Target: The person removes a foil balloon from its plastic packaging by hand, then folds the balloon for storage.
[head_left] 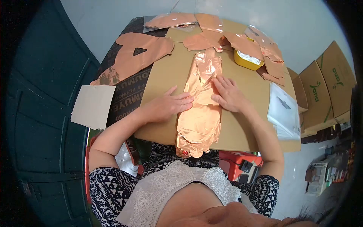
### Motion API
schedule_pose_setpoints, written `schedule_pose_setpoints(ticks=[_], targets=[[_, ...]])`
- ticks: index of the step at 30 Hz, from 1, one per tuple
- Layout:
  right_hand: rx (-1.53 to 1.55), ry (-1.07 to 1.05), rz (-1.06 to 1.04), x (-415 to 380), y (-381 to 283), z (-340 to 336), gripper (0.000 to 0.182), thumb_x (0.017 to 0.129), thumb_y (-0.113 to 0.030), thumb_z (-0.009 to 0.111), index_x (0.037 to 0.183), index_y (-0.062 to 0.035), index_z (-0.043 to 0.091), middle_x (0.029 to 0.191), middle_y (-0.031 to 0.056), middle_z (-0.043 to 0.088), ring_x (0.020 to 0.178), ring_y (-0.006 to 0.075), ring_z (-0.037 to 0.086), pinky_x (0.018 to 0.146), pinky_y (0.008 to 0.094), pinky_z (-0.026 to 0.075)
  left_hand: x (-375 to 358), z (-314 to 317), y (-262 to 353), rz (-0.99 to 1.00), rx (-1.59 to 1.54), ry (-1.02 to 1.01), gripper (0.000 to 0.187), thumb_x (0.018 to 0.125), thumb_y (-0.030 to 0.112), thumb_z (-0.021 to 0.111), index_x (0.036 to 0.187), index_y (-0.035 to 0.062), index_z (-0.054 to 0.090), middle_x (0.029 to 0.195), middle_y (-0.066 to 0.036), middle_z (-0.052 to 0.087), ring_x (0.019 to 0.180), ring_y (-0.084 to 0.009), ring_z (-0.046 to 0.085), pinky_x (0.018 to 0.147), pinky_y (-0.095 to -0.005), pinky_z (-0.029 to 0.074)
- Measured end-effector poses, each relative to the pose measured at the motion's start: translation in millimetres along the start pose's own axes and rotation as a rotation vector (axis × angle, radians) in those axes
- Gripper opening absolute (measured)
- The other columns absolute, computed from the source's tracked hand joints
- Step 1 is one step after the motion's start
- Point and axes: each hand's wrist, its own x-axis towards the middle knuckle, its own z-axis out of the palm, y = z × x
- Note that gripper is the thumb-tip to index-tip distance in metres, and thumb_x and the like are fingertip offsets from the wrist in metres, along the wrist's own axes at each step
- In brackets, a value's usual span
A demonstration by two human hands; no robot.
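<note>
A long folded sheet of shiny copper-coloured foil [200, 121] lies lengthwise on the cardboard-topped table [159, 85], its near end reaching over the front edge. My left hand [172, 104] rests on the foil's left side, palm down with the fingers spread. On the other side, my right hand [230, 93] touches the foil's right edge with its fingers apart. Neither hand grips anything that I can see. Beyond the foil's far end lie more flat copper-coloured foil pieces [202, 41].
A large foil shape [130, 56] lies at the back left, near a pale card stack [93, 106]. At the back right stands a yellow container [247, 61] with white contents. Clear plastic bags [283, 109] lie at the right edge; open cardboard boxes [321, 89] stand beyond.
</note>
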Motion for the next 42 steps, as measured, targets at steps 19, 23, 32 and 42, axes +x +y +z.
schedule_pose_setpoints(ticks=[19, 23, 32, 42], targets=[[0.096, -0.111, -0.211, -81.0, -50.9, -26.8, 0.098, 0.073, -0.043, 0.075, 0.143, 0.009, 0.03, 0.149, 0.0313, 0.028, 0.142, 0.0434, 0.025, 0.117, 0.0485, 0.023, -1.8, 2.4, -1.9, -0.021, -0.021, -0.008, 0.059, 0.082, -0.003, 0.046, 0.14, 0.0115, 0.049, 0.151, -0.004, 0.04, 0.143, -0.0217, 0.031, 0.117, -0.0571, 0.019], [-0.041, -0.038, -0.235, -99.5, -102.5, -6.9, 0.101, 0.064, -0.041, 0.081, 0.139, 0.0094, 0.035, 0.145, 0.0341, 0.032, 0.138, 0.0477, 0.029, 0.115, 0.0492, 0.026, -0.7, 9.8, -7.2, -0.009, 0.03, -0.01, 0.066, 0.079, -0.005, 0.051, 0.142, 0.0144, 0.046, 0.152, -0.003, 0.039, 0.144, -0.0204, 0.03, 0.117, -0.0557, 0.019], [-0.075, 0.347, -0.278, -91.4, -127.5, 39.2, 0.058, 0.076, -0.012, 0.064, 0.127, 0.0119, 0.048, 0.126, 0.0324, 0.051, 0.122, 0.0478, 0.048, 0.106, 0.0544, 0.036, -2.0, 10.9, 0.0, -0.005, 0.035, 0.024, 0.063, 0.081, -0.004, 0.051, 0.142, 0.0113, 0.045, 0.153, -0.005, 0.037, 0.144, -0.0216, 0.03, 0.118, -0.0524, 0.021], [-0.01, 0.305, -0.212, -100.3, -126.0, 43.5, 0.06, 0.075, -0.008, 0.064, 0.128, 0.0133, 0.046, 0.129, 0.0326, 0.05, 0.124, 0.0464, 0.047, 0.106, 0.0532, 0.037, -32.9, 13.7, 15.2, -0.042, -0.167, 0.248, 0.054, 0.083, -0.003, 0.048, 0.136, 0.0075, 0.044, 0.152, -0.014, 0.036, 0.142, -0.0392, 0.029, 0.117, -0.0549, 0.02]])
